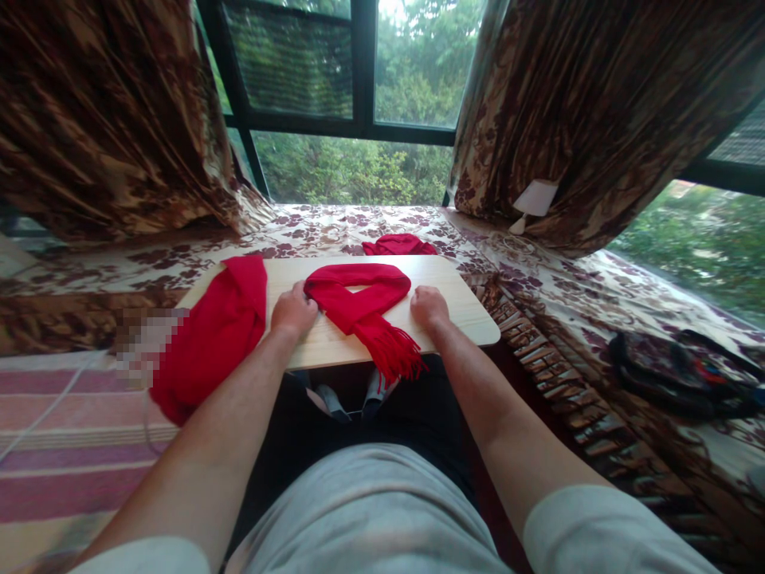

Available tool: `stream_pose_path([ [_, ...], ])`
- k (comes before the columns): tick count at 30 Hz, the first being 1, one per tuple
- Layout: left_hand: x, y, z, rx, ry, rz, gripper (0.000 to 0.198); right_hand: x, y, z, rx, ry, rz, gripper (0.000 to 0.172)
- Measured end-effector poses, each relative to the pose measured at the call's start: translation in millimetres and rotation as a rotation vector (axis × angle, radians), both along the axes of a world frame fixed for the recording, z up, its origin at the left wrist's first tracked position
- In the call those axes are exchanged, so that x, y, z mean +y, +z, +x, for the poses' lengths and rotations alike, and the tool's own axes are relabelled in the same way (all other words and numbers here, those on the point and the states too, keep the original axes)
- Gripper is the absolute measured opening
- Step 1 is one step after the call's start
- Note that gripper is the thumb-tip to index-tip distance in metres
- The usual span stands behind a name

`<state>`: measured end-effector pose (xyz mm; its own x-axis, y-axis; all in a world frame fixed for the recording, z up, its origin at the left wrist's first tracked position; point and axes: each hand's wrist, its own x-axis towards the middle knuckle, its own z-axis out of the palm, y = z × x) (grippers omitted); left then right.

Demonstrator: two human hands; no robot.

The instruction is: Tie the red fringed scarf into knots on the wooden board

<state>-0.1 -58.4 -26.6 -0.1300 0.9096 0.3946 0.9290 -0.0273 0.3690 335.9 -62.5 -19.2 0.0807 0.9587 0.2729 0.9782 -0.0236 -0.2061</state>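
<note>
A red scarf (382, 288) with a fringed end lies in a crossed loop on a pale wooden tabletop (335, 351). Its fringe (391, 351) hangs over the near edge. My left hand (292, 309) rests on the board at the loop's left side, fingers curled in, close against the cloth; no grip on it shows. On the other side, my right hand (429, 307) is closed in a fist on the wood, slightly apart from the scarf. Left of my left hand, a larger piece of red cloth (215, 335) drapes over the board's left end.
Another bunched red cloth (399, 245) lies behind the board on a flower-patterned ledge (323, 227). A small white lamp (535, 199) stands at the back right, and a dark bag (663, 375) lies to the right. A striped bedcover (53, 446) is at left.
</note>
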Motion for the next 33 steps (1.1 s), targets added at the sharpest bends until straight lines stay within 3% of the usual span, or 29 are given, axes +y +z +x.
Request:
stream_pose_path([
  [5,-12,5.9,8,0.051,-0.230,0.247,0.050,-1,-1.9,1,0.035,0.024,0.085,0.032],
  [11,-19,11.4,15,0.093,-0.482,0.191,0.043,-8,10.1,-5,0.064,0.067,0.174,0.033],
  [16,-17,8.7,14,0.091,-0.527,0.119,0.037,-7,19.6,-22,0.143,0.081,0.150,0.031],
  [23,-13,3.3,11,0.095,-0.542,0.097,0.036,-13,22.8,-71,0.201,0.377,0.136,0.026],
  [27,-12,3.4,10,0.115,-0.540,0.107,0.037,-22,25.5,-93,0.196,0.476,0.111,0.024],
  [31,-12,4.1,10,0.105,-0.526,0.090,0.036,-27,32.3,-107,0.129,0.516,0.076,0.033],
  [33,-13,4.5,9,0.103,-0.533,0.099,0.037,-29,34.6,-111,0.090,0.545,0.065,0.050],
])
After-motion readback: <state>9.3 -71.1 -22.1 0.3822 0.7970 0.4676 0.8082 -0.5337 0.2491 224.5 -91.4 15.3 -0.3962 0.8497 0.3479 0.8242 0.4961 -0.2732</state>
